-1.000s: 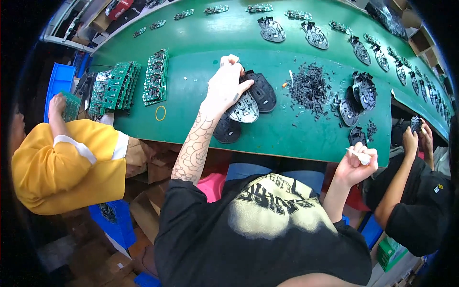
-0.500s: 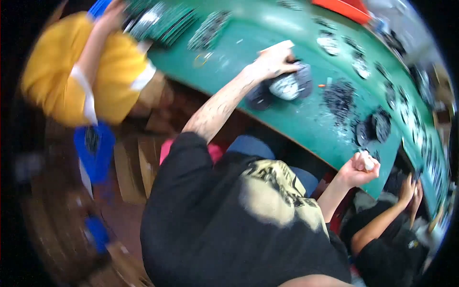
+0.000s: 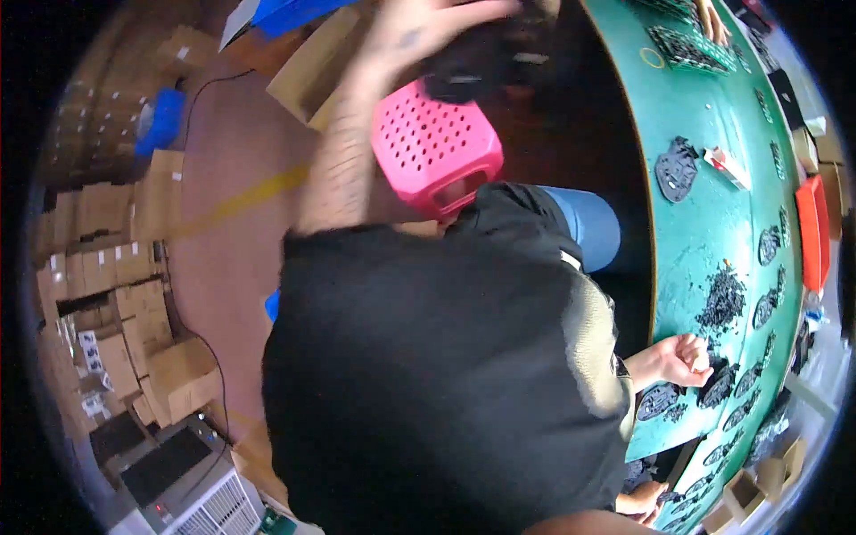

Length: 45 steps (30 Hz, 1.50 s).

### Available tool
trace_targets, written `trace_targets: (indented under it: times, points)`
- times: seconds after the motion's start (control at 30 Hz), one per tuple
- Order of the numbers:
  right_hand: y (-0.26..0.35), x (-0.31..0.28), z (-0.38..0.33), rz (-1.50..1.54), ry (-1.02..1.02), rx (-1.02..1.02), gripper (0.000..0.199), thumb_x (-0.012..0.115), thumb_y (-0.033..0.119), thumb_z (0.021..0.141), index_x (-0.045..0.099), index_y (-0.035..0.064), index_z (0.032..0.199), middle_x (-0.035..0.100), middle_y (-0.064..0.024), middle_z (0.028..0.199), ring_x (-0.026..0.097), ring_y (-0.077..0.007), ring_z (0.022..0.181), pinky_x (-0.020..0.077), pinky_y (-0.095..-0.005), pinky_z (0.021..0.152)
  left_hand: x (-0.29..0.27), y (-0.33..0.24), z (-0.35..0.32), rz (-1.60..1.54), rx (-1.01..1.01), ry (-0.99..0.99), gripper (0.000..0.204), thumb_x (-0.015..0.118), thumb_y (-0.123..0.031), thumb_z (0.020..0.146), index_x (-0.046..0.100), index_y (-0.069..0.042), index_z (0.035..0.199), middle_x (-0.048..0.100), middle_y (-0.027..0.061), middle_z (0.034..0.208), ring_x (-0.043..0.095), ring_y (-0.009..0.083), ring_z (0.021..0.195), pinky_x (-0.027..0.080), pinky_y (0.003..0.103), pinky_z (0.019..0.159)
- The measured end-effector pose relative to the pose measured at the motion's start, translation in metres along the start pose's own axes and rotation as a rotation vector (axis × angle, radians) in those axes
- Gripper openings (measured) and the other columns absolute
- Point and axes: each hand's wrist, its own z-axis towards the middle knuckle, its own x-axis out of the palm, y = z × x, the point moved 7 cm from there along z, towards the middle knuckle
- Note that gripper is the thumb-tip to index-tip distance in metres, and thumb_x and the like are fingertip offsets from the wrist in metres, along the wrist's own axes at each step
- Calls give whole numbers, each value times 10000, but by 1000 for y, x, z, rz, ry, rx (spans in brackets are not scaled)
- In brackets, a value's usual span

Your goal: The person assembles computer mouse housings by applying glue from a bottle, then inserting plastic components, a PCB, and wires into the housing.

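Note:
My left hand is stretched out to the far left, above the pink stool, blurred by motion. Beneath its fingers hang dark rounded plastic parts, which it appears to grip; their exact kind is smeared. On the green table, my right hand is curled into a fist around something small and pale that I cannot make out. Close to that fist lie black oval plastic parts and a pile of small black pieces. Farther up the table are another dark part and a small white-and-red box.
The pink perforated stool stands beside my leg, near a blue stool. Cardboard boxes are stacked along the left. A red tray lies at the table's far side. Another person's hand reaches over green boards.
My view has turned left. My left hand has swung from the table to over the pink stool, taking dark parts along. The white-and-red box now lies on the table; my right fist stays closed.

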Motion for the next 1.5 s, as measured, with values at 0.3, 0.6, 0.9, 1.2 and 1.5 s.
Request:
trace_targets:
  times: [0.3, 0.6, 0.9, 1.2, 1.5]
  points:
    - [-1, -3, 7, 52, 119, 74, 415, 499, 337, 814, 330, 160, 478, 216, 41, 496, 237, -91, 467, 168, -236, 437, -197, 204, -489, 378, -941, 357, 430, 731, -375, 729, 673, -48, 1002, 668, 74, 861, 618, 193, 804, 493, 341, 741]
    - [-4, -2, 7, 21, 178, 109, 432, 479, 344, 818, 300, 160, 471, 206, 38, 488, 227, -97, 453, 162, -248, 443, -87, 283, -616, 783, -1329, 177, 426, 719, -287, 723, 625, -82, 1085, 643, 166, 931, 599, 344, 846, 465, 423, 764]
    - [0, -5, 10, -13, 155, 70, 416, 525, 336, 765, 308, 178, 447, 216, 49, 458, 214, -98, 438, 144, -256, 437, -83, 281, -644, 1043, -1410, -408, 491, 592, -486, 801, 684, -5, 768, 651, 219, 806, 607, 399, 792, 459, 472, 748]
    - [-7, -9, 8, -23, 166, 102, 412, 509, 349, 768, 312, 177, 449, 215, 39, 456, 234, -98, 452, 161, -250, 443, -10, 355, -895, 43, -1848, -420, 622, 692, -593, 665, 676, -11, 884, 644, 255, 890, 617, 387, 889, 490, 442, 768]
    - [-11, -10, 14, 65, 257, 126, 428, 477, 345, 808, 347, 147, 452, 220, 31, 469, 244, -102, 467, 178, -249, 449, -63, 212, -665, -146, -2027, -769, 833, 568, -640, 767, 511, 87, 1168, 574, 249, 1126, 564, 351, 1041, 451, 435, 878]
